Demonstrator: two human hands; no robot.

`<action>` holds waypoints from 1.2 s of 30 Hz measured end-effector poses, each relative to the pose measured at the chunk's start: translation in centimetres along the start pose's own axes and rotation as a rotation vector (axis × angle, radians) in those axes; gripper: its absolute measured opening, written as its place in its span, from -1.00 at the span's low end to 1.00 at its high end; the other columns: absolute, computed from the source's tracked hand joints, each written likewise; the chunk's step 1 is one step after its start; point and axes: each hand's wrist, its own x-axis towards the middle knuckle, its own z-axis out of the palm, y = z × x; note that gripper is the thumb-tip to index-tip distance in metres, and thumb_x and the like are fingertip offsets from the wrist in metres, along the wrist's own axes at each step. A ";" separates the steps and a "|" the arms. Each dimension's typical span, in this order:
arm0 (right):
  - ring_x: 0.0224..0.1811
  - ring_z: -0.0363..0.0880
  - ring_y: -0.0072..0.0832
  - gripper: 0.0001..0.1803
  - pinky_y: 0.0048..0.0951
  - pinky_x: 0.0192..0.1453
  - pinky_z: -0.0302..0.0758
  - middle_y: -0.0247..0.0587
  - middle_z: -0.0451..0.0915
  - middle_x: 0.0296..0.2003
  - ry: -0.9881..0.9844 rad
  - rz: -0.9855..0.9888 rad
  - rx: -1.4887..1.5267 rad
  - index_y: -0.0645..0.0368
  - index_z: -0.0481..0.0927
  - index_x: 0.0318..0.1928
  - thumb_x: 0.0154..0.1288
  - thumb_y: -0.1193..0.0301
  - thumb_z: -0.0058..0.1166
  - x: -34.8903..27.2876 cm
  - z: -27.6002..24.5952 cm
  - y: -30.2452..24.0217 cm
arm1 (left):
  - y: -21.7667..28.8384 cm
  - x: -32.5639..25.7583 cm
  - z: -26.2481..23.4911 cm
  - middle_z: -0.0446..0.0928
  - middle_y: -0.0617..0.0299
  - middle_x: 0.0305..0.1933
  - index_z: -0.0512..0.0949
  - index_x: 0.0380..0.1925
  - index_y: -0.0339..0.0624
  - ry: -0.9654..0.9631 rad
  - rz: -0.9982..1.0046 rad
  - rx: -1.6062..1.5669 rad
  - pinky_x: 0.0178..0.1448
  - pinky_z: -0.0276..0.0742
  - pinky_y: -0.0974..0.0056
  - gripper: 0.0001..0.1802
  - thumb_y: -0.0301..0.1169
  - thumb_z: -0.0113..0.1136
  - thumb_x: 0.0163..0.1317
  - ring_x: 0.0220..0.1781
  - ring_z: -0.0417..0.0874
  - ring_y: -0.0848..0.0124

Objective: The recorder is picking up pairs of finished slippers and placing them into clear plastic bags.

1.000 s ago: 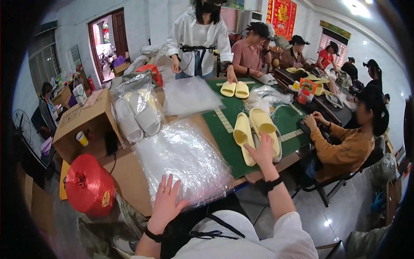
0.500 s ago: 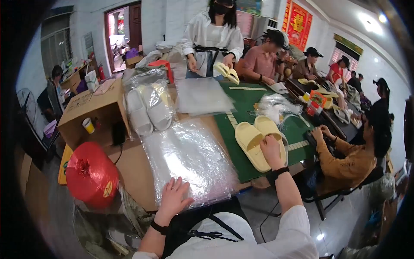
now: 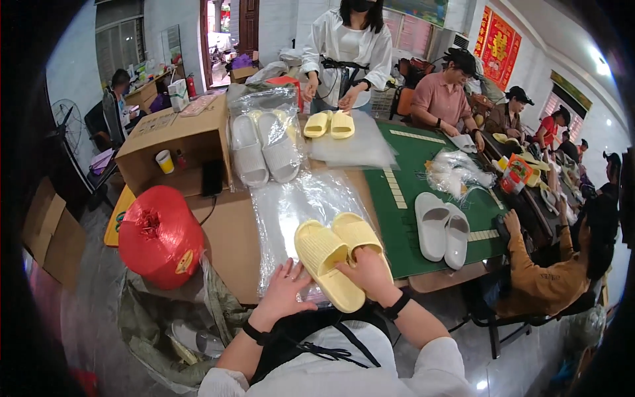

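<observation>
A pair of pale yellow slippers (image 3: 323, 255) lies over a stack of clear plastic bags (image 3: 278, 218) at the table's near edge. My right hand (image 3: 370, 274) grips the pair, its fingers at the opening of the right slipper and its thumb against the left one. Just left of the slippers, my left hand (image 3: 286, 290) rests on the bags with its fingers spread, holding nothing. A pair of grey slippers (image 3: 433, 228) stands to the right on a green mat (image 3: 397, 248). Beyond the bags lies a bagged pair of grey slippers (image 3: 264, 149).
An open cardboard box (image 3: 169, 142) and a red plastic-wrapped bundle (image 3: 162, 238) stand at the left. Across the table, a person's hands are by small yellow slippers (image 3: 329, 124) on more clear bags (image 3: 357, 149). Other people work along the right. A sack (image 3: 159, 331) sits below left.
My right hand has brought the yellow slippers left from the green mat onto the bags, exposing the grey pair. The person opposite has lowered the small yellow slippers onto the far bags.
</observation>
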 end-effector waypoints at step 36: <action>-0.12 0.70 -0.46 -0.69 -0.40 -0.06 0.60 -0.19 0.72 -0.10 0.513 0.213 0.787 0.37 0.63 -0.02 0.31 0.41 0.21 -13.1 -8.5 3.9 | 1.9 1.8 -1.9 0.57 0.27 -0.29 0.61 0.11 -0.30 0.001 -0.658 -1.335 -0.15 0.62 0.40 -0.60 -0.27 -0.06 0.54 -0.20 0.61 0.54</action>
